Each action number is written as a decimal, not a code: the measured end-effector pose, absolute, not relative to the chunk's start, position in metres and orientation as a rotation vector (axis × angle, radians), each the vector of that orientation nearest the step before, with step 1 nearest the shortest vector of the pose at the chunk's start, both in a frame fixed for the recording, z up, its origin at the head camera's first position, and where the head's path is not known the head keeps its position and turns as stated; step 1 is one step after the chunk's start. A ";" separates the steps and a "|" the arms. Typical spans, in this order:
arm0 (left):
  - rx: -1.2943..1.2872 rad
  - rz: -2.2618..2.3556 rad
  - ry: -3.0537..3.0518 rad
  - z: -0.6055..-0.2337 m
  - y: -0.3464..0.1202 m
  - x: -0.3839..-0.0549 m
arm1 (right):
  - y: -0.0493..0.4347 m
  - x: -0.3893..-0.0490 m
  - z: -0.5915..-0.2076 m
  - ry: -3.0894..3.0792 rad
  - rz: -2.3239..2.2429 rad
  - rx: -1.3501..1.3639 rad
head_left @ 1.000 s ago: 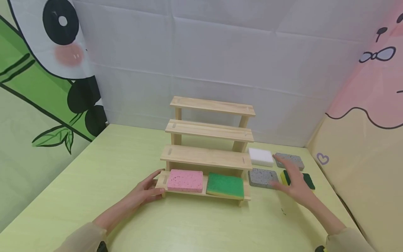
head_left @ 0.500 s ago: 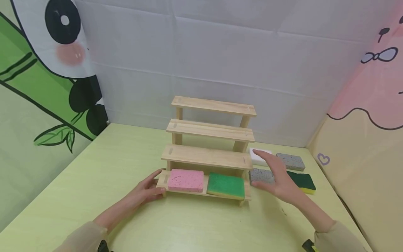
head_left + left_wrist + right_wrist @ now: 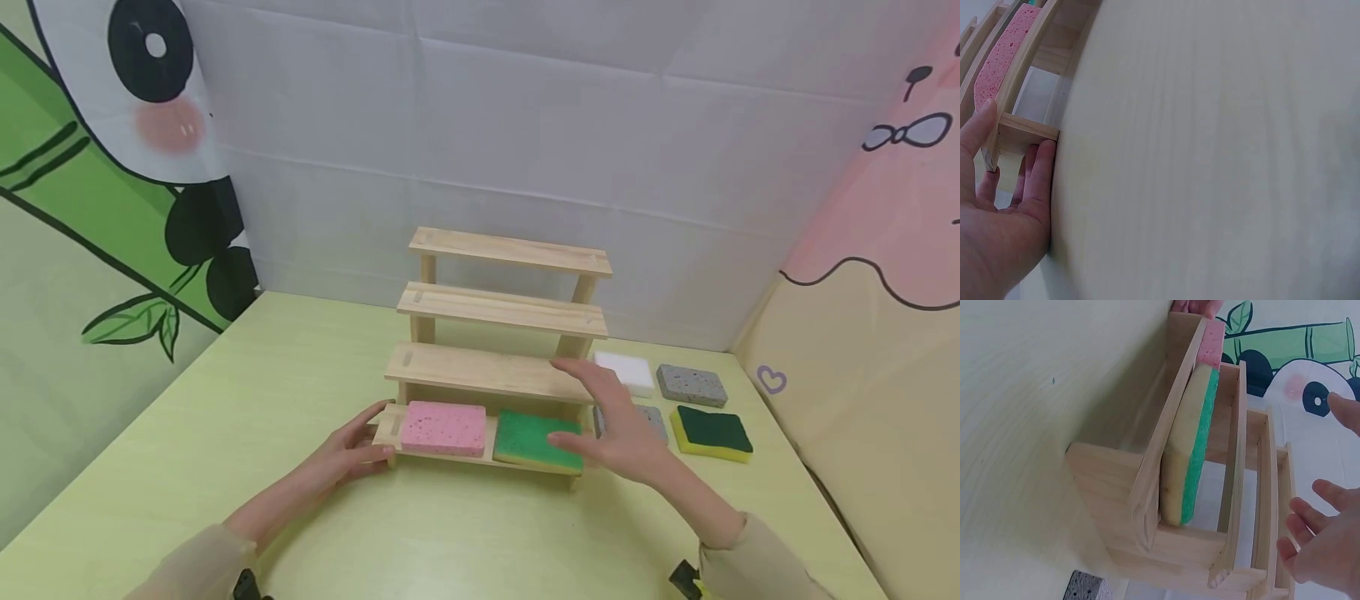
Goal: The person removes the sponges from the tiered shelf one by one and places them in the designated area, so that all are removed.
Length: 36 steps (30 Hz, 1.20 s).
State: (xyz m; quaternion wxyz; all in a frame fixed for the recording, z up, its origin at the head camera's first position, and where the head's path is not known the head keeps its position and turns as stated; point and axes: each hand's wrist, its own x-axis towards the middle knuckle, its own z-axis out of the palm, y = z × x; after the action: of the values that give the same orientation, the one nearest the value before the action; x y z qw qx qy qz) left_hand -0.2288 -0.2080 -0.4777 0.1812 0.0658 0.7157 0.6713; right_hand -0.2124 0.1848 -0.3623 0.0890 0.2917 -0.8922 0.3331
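A four-tier wooden display rack (image 3: 480, 369) stands on the table. My left hand (image 3: 348, 451) holds the left end of its lowest step, thumb (image 3: 984, 122) against the board and fingers at the leg below. On that step lie a pink sponge (image 3: 444, 429) at the left and a green-topped sponge (image 3: 525, 437) with a pale yellow base at the right. My right hand (image 3: 622, 433) is empty, thumb and fingers spread apart, and overlaps the green sponge's right end in the head view. The right wrist view shows those fingers beside the upper steps.
Right of the rack lie a white sponge (image 3: 626, 373), a grey speckled sponge (image 3: 692, 385), a dark-green and yellow sponge (image 3: 712, 433) and another grey sponge (image 3: 654, 421), partly hidden by my right hand. A white cloth wall (image 3: 525, 125) rises behind.
My right hand has moved left, from over the sponges beside the rack to the rack's lower right end. The left hand stays at the lowest step; the sponges have not moved.
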 end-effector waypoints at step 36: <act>0.180 1.890 2.021 -0.475 -0.209 -0.228 | 0.095 -0.223 -0.408 -2.727 0.910 0.815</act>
State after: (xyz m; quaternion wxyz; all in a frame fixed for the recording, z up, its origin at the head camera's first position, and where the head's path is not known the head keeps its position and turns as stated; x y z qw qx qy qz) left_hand -0.2281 -0.2087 -0.4749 0.1835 0.0640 0.7164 0.6700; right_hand -0.2226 0.0951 -0.4077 0.0765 0.2719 -0.9100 0.3036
